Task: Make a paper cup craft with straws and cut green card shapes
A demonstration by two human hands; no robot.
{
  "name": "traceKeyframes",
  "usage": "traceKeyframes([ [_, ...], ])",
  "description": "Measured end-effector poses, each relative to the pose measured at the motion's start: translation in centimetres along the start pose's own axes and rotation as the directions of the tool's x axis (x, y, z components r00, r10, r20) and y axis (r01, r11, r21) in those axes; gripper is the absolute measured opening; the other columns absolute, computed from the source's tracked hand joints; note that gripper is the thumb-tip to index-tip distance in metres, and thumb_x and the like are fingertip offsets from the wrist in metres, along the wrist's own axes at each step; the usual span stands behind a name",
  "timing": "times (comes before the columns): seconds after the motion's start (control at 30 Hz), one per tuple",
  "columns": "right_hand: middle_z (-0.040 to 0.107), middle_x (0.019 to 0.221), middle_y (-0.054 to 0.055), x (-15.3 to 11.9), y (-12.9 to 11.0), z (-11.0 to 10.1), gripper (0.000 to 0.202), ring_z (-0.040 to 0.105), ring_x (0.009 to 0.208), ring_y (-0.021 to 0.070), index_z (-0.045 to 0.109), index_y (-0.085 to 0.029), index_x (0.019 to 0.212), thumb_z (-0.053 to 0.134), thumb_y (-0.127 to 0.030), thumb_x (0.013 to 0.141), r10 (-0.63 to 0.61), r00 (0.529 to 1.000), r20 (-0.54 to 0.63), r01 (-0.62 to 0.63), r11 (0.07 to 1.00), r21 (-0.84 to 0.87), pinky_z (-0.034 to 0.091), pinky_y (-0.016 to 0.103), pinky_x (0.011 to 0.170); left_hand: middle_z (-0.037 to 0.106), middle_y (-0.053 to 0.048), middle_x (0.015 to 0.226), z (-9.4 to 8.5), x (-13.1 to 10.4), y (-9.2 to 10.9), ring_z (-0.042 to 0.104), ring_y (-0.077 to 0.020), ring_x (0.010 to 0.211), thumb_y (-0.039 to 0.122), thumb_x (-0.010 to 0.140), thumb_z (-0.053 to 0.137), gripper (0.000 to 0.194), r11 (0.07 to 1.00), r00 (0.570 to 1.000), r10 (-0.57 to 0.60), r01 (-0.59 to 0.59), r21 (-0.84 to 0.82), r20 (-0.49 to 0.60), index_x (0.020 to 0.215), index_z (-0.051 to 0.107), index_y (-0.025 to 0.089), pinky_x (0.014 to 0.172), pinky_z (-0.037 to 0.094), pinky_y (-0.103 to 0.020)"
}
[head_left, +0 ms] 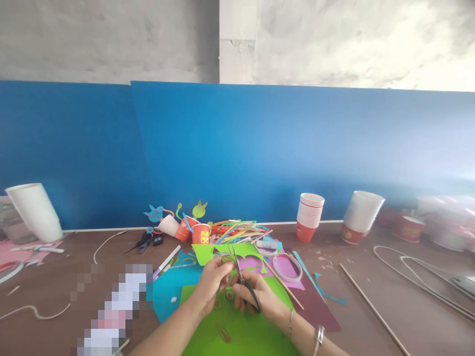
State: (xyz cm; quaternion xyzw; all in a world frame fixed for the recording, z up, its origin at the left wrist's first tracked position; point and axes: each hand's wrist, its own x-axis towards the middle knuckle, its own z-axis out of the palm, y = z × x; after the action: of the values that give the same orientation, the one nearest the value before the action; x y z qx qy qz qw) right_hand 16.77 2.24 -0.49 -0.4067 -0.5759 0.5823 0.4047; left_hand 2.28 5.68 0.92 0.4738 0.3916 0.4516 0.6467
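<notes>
My right hand (252, 291) is closed around the black handles of a pair of scissors (240, 277), whose blades point up and away. Close beside it on the left, my left hand (214, 279) is pinched near the blades; what lies between its fingers is too small to make out. Both hands are above a green sheet (241, 331) with small drawn outlines on it. Behind the hands lies a cut light-green sheet (202, 253) with curved openings. A blue sheet (165, 291) extends out at the left.
Colourful sticks (241, 231) and decorated red cups (201, 233) stand behind the sheets. Cup stacks (310, 217) are at the back right. A wooden rod (371, 311) and looped cable (408, 277) lie right; a tape roll (288, 267) sits near the middle. A blue partition (237, 158) borders the table.
</notes>
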Motion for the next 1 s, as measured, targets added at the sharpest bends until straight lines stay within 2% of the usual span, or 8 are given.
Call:
traceKeyframes([
  [0.5,0.061,0.054,-0.003,-0.06,-0.05,0.01,0.043,0.048,0.039,0.0073,0.056,-0.017,0.08,0.068,-0.057,0.07,-0.008,1.0,0.004,0.008,1.0,-0.003,0.028,0.017,0.035,0.044,0.008,0.047,0.01,0.04,0.01,0.035,-0.0053,0.042,0.038,0.064,0.068,0.027,1.0,1.0,-0.006,0.006,0.013,-0.007,0.061,0.052,0.017,0.043,0.018,-0.021],
  [0.77,0.059,0.05,-0.004,0.09,0.19,-0.02,0.04,0.045,0.037,0.0066,0.057,-0.016,0.078,0.072,-0.052,0.068,-0.015,1.0,-0.007,0.015,1.0,0.024,0.027,0.016,0.033,0.042,0.008,0.047,-0.07,0.07,0.01,0.032,-0.0053,0.043,0.037,0.067,0.065,0.025,1.0,1.0,0.014,-0.014,0.022,0.022,0.061,0.051,0.016,0.042,0.018,-0.021],
  [1.0,0.059,0.051,-0.003,0.02,0.05,-0.05,0.044,0.044,0.037,0.0063,0.056,-0.016,0.08,0.069,-0.057,0.068,0.0,1.0,-0.002,0.0,1.0,0.006,0.026,0.016,0.034,0.043,0.007,0.047,-0.01,-0.01,0.05,0.033,-0.0054,0.042,0.038,0.065,0.066,0.027,1.0,1.0,0.004,-0.004,0.019,0.015,0.06,0.051,0.017,0.042,0.018,-0.021],
])
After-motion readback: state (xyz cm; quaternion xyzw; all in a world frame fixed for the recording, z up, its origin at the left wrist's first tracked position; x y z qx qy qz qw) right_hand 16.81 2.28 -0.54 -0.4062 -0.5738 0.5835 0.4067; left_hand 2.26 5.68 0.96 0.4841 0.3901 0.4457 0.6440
